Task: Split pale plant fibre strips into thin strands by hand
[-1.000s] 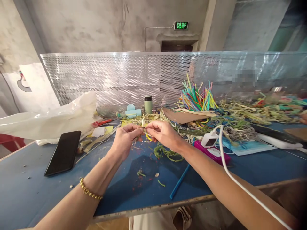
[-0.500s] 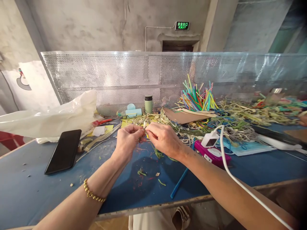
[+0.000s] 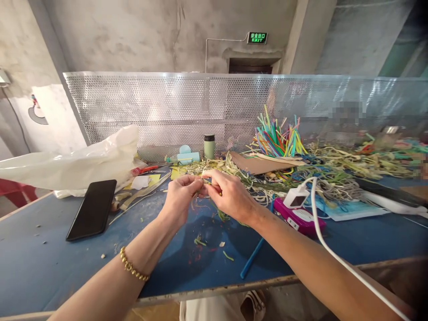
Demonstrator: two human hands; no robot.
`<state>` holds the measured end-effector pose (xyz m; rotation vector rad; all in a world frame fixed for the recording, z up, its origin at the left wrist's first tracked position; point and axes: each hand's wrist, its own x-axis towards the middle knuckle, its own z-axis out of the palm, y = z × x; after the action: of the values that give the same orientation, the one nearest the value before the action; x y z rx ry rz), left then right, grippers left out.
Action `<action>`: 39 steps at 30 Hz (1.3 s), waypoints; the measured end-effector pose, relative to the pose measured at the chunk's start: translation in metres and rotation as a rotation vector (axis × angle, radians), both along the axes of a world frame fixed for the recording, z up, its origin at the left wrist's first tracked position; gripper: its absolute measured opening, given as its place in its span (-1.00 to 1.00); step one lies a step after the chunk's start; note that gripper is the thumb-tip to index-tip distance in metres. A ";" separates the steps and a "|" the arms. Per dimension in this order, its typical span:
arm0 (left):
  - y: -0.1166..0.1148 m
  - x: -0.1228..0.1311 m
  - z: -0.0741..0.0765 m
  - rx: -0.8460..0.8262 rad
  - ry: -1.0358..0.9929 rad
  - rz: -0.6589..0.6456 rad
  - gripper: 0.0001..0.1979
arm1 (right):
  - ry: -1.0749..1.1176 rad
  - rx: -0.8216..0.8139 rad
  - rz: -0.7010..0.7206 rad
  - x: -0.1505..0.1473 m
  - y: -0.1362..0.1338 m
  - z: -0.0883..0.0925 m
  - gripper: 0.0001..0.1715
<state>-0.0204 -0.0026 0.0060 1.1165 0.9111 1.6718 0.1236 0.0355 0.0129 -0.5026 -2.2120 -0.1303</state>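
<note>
Over the blue table [image 3: 36, 272] — left hand [image 3: 178, 198] and right hand [image 3: 231, 195] pinch a half-hidden strip [image 3: 207, 181]

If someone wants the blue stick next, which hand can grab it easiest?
Probably the right hand: the blue stick passes beneath its forearm, farther from the left hand. Both hands look busy pinching, though.

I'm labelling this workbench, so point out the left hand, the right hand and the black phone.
Left hand [image 3: 179, 197]: head view, on its thumb side.
Right hand [image 3: 230, 196]: head view, on its back.
Black phone [image 3: 92, 210]: head view, mid upper face.
</note>
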 end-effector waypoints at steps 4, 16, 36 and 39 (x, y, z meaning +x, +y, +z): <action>-0.003 -0.001 0.002 0.009 -0.027 -0.087 -0.86 | -0.014 0.015 0.000 0.002 0.000 0.001 -0.80; -0.002 -0.005 0.004 -0.006 0.122 0.016 -0.84 | -0.081 0.118 0.037 0.007 0.005 0.003 -0.79; -0.006 0.004 0.005 -0.055 0.228 0.075 -0.88 | 0.284 -0.510 0.110 0.004 0.013 0.005 -0.85; -0.006 0.003 0.004 -0.052 0.235 0.044 -0.77 | 0.306 -0.613 0.160 0.002 0.014 0.002 -0.83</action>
<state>-0.0174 -0.0084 0.0097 1.2837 1.1278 1.5651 0.1258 0.0497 0.0145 -0.6208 -1.9524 0.6834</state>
